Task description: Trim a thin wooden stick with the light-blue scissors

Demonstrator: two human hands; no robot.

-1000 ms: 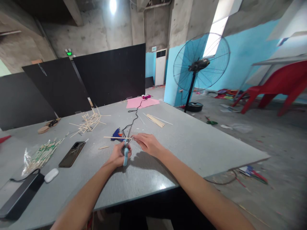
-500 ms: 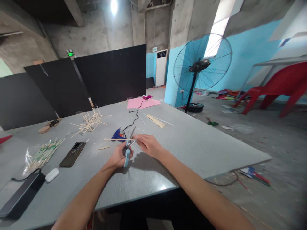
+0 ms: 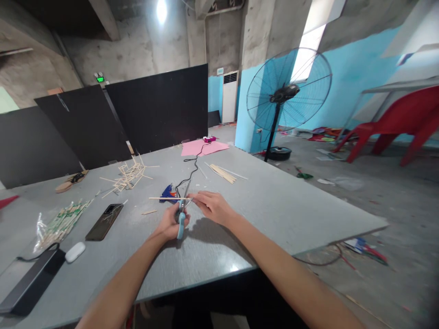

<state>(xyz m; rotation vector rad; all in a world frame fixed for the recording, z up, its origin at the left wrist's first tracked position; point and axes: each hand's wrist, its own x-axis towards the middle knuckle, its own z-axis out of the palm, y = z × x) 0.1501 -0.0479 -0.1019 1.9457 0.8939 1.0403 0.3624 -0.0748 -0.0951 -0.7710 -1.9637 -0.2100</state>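
My left hand (image 3: 168, 224) is closed round the light-blue handles of a pair of scissors (image 3: 181, 218), blades pointing away from me. My right hand (image 3: 213, 206) pinches the right end of a thin wooden stick (image 3: 164, 198) that lies crosswise between the scissor blades, above the grey table (image 3: 260, 205). A blue glue gun (image 3: 167, 192) lies just beyond the stick, its black cord running to the far edge.
A pile of wooden sticks (image 3: 127, 175), a bag of sticks (image 3: 60, 223), a black phone (image 3: 104, 215), a white earbud case (image 3: 75, 252) and a dark tablet (image 3: 30, 284) lie at left. More sticks (image 3: 222, 173) and pink paper (image 3: 203, 146) are farther back. A standing fan (image 3: 286, 96) and red chair (image 3: 404, 123) are at right.
The scissor blades, spread half a second ago, have come closer together around the stick. Both hands stay in nearly the same place.
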